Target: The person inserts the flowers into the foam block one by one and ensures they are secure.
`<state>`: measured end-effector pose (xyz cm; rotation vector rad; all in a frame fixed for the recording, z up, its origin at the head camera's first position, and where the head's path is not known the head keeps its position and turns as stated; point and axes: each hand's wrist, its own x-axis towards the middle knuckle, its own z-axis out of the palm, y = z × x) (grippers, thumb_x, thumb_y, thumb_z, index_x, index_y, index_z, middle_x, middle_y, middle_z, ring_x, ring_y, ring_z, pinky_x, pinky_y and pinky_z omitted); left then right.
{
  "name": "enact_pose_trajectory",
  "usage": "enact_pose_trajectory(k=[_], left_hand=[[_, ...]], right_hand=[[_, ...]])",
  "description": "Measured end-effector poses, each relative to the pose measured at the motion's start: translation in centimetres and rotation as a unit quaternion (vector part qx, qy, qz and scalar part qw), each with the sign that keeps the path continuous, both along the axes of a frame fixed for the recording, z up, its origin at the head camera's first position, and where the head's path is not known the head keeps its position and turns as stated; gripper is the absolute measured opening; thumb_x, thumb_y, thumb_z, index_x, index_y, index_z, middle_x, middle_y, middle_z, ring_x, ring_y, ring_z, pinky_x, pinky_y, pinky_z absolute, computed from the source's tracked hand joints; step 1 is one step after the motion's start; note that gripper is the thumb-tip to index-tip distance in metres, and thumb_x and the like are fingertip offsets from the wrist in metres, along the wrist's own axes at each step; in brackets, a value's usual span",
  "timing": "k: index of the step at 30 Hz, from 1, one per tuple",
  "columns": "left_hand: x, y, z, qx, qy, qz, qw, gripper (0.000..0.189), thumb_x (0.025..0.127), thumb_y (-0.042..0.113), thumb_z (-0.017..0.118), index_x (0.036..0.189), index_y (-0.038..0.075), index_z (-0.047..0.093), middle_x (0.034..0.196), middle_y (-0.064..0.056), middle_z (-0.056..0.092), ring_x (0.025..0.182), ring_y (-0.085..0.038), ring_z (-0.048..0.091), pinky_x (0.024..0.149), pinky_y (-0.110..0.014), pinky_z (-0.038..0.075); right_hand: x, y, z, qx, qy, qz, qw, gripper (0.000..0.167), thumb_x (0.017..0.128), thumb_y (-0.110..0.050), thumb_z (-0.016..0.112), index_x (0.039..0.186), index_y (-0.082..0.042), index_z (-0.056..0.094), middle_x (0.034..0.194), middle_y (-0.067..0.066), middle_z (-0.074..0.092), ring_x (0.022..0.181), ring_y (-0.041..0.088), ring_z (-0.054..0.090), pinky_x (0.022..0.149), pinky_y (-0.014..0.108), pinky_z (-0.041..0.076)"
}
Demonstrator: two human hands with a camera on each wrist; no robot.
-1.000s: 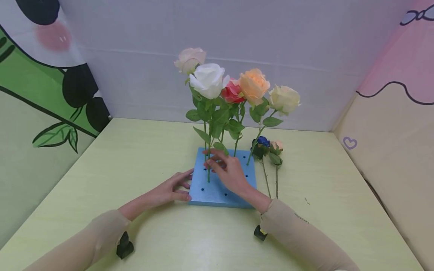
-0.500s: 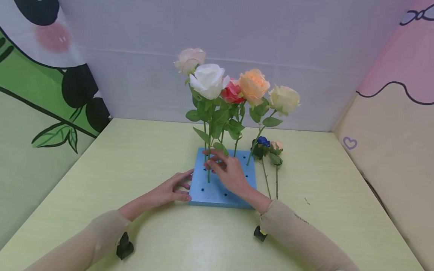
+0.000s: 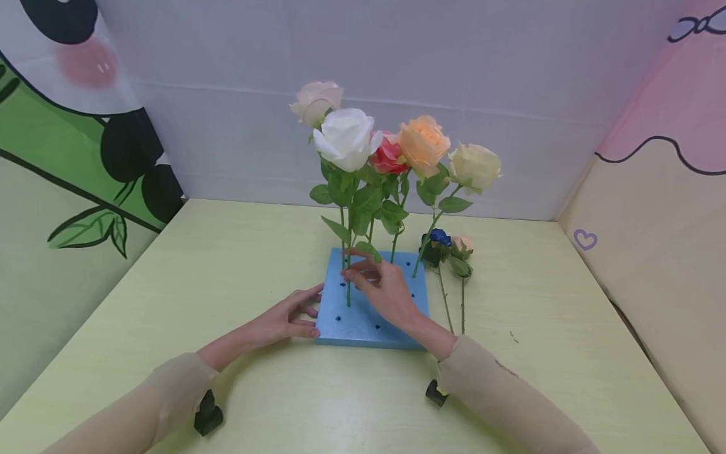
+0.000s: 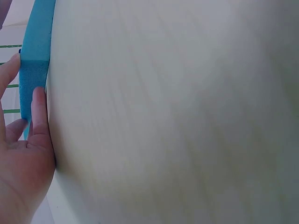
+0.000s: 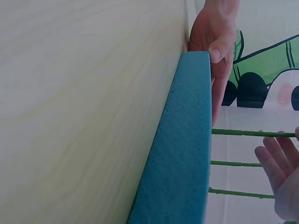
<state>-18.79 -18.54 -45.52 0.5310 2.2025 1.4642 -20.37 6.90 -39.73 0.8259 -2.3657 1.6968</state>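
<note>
My right hand [image 3: 386, 287] reaches over a light blue foam block [image 3: 357, 331], its thumb and fingertips pinching the green stem of a white rose [image 3: 345, 140]. That stem's foot stands in the block. My left hand [image 3: 286, 317] rests at the block's left edge, fingers fairly straight; the left wrist view shows its fingertips against the block's side [image 4: 35, 70]. Also upright in the block are a pale pink rose [image 3: 317, 103], a red rose [image 3: 388, 156], an orange rose [image 3: 425, 145] and a cream rose [image 3: 475, 167]. Leaves partly cover the stems behind.
A dark blue rose [image 3: 439, 238] and a small peach rose [image 3: 463, 244] lie on the table [image 3: 238, 246] just right of the block. Several small holes dot the block's top. Printed cloth walls border the table at the back and both sides.
The white rose's bloom has shifted slightly left and down while its stem stays in the block. Both hands keep practically the same place.
</note>
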Motion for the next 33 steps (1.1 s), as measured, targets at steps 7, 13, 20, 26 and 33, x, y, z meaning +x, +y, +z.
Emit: enact_pose_trajectory(k=[7,13,20,26,33], left_hand=[[-0.1,-0.1,-0.2,0.004,0.0,-0.002,1.0,0.089,0.089,0.023,0.074,0.159,0.022,0.019,0.152,-0.017,0.033,0.123,-0.029,0.051,0.096,-0.022,0.055],[-0.1,-0.1,-0.2,0.001,0.003,0.0,1.0,0.09,0.088,0.023,0.075,0.159,0.021,0.019,0.152,-0.017,0.034,0.123,-0.029,0.051,0.096,-0.023,0.055],[-0.2,-0.1,-0.2,-0.002,0.005,-0.002,1.0,0.091,0.088,0.023,0.075,0.159,0.021,0.018,0.152,-0.018,0.033,0.124,-0.03,0.051,0.095,-0.024,0.055],[-0.2,0.0,-0.3,-0.001,0.005,-0.003,1.0,0.091,0.088,0.023,0.075,0.159,0.021,0.018,0.153,-0.018,0.033,0.124,-0.03,0.051,0.096,-0.024,0.055],[-0.2,0.0,-0.2,-0.001,0.005,-0.003,1.0,0.091,0.088,0.023,0.075,0.16,0.02,0.018,0.152,-0.018,0.033,0.123,-0.029,0.051,0.095,-0.023,0.055]], right_hand=[[0.2,1.0,0.4,-0.011,0.014,0.005,0.9998,0.035,0.096,-0.013,0.064,0.131,-0.014,0.058,0.107,0.012,0.075,0.099,0.022,0.073,0.077,0.024,0.061],[0.6,2.5,1.0,0.004,-0.004,-0.008,1.0,0.036,0.096,-0.013,0.063,0.132,-0.011,0.057,0.112,0.014,0.074,0.103,0.025,0.072,0.078,0.024,0.06],[0.9,4.8,1.4,0.032,0.007,-0.026,0.9991,0.035,0.097,-0.015,0.064,0.132,-0.013,0.058,0.113,0.011,0.074,0.104,0.021,0.071,0.08,0.025,0.06],[1.4,7.2,1.9,0.046,0.026,-0.045,0.9976,0.034,0.096,-0.015,0.065,0.13,-0.014,0.06,0.111,0.005,0.073,0.103,0.018,0.07,0.08,0.024,0.059],[1.3,10.7,2.2,0.075,0.06,-0.09,0.9914,0.032,0.095,-0.012,0.065,0.127,-0.012,0.062,0.109,0.009,0.074,0.1,0.017,0.07,0.078,0.019,0.058]])
